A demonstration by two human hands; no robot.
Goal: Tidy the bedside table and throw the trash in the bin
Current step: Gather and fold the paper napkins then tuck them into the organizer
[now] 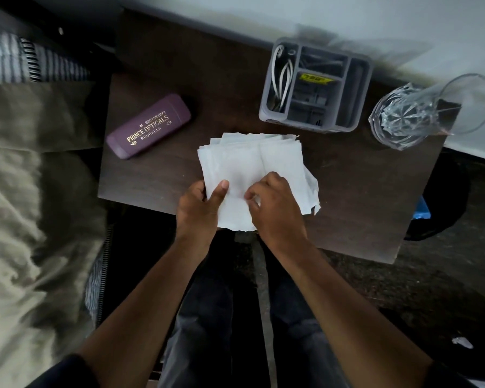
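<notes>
A stack of white paper tissues lies at the front middle of the dark wooden bedside table. My left hand grips the stack's near left edge, thumb on top. My right hand rests on the stack's near right part, its fingers curled and pinching the top sheet. A ragged tissue edge sticks out to the right of that hand. Partly hidden under the table's right edge is a dark bin with a blue scrap inside.
A purple glasses case lies on the table's left. A grey organiser tray with white cables stands at the back. A cut-glass tumbler stands at the right corner. The bed runs along the left. A small white scrap lies on the floor.
</notes>
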